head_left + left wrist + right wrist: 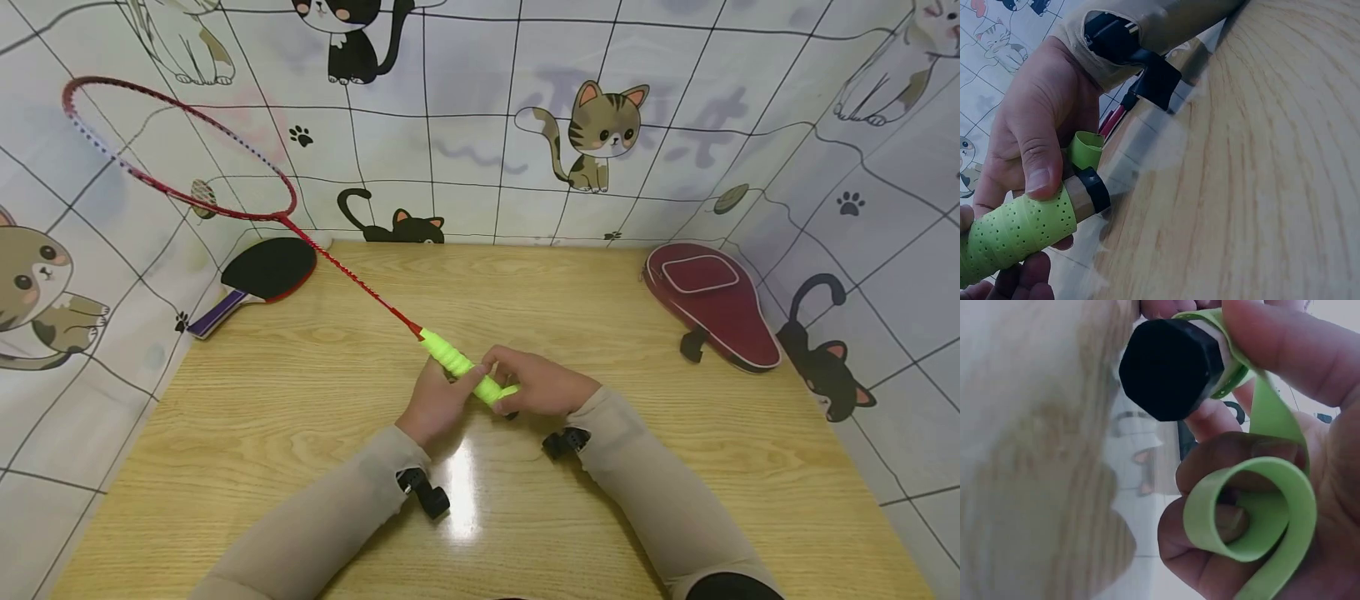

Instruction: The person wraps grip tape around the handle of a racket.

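A red badminton racket (360, 283) slants across the head view, its head raised at the upper left. Perforated bright green grip tape (1016, 234) is wound around its handle. My left hand (437, 402) grips the wrapped handle from the left. At the butt end, my right hand (547, 383) pinches the handle with its thumb and holds the loose tape. That free tape length (1300, 500) hangs in a curl over the bent fingers in the right wrist view. A black butt cap (1169, 372) and a short pale band of handle beside it show past the wrap.
A table tennis bat (270, 267) with a black face lies at the back left of the wooden table (300, 417). At the back right lies a dark red bat case (712, 304). Cat-patterned sheeting (465, 108) stands along the back and sides.
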Available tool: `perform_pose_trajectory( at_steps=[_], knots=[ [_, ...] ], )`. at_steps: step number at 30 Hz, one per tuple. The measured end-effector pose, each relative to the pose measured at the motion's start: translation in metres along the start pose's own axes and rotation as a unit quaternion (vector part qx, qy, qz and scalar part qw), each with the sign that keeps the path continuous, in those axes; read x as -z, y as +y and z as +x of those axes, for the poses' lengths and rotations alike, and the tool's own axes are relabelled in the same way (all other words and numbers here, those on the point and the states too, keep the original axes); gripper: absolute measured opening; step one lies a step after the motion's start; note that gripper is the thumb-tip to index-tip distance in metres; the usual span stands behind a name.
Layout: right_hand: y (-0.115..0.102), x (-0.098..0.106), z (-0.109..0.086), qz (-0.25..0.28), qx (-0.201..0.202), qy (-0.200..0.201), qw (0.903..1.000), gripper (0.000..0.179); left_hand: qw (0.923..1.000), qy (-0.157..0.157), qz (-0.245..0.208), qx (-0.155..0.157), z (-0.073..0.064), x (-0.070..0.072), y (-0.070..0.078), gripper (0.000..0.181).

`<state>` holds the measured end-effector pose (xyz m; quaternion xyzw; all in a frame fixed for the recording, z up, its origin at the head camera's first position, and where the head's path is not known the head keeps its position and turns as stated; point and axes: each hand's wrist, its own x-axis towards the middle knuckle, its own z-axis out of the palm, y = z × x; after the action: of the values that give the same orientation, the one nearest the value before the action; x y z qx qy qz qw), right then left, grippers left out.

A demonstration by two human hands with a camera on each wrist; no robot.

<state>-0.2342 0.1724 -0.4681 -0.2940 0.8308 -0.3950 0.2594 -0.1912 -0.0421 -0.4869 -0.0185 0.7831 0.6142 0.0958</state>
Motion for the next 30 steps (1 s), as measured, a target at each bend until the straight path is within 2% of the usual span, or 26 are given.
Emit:
perform_pose_trajectory(
  at_steps=[6,11,25,30],
  knots=[
    [0.008,0.008,-0.002,-0.005,-0.004,-0.009,0.9999,0.045,1.0,-0.001,-0.008,0.002,0.003,0.001,-0.001,0.027],
    [0.011,0.011,-0.003,0.016,-0.004,-0.022,0.9996,0.044,0.9999,-0.006,-0.013,0.004,0.003,0.002,0.0,0.023],
    [0.006,0.009,-0.001,0.02,-0.011,-0.025,0.9994,0.042,0.9988,-0.015,-0.046,-0.001,0.006,0.004,0.0,0.029],
    [0.008,0.006,0.0,0.029,-0.012,-0.024,0.9992,0.041,0.9994,-0.011,-0.033,0.005,0.006,0.005,0.0,0.036]
  ],
)
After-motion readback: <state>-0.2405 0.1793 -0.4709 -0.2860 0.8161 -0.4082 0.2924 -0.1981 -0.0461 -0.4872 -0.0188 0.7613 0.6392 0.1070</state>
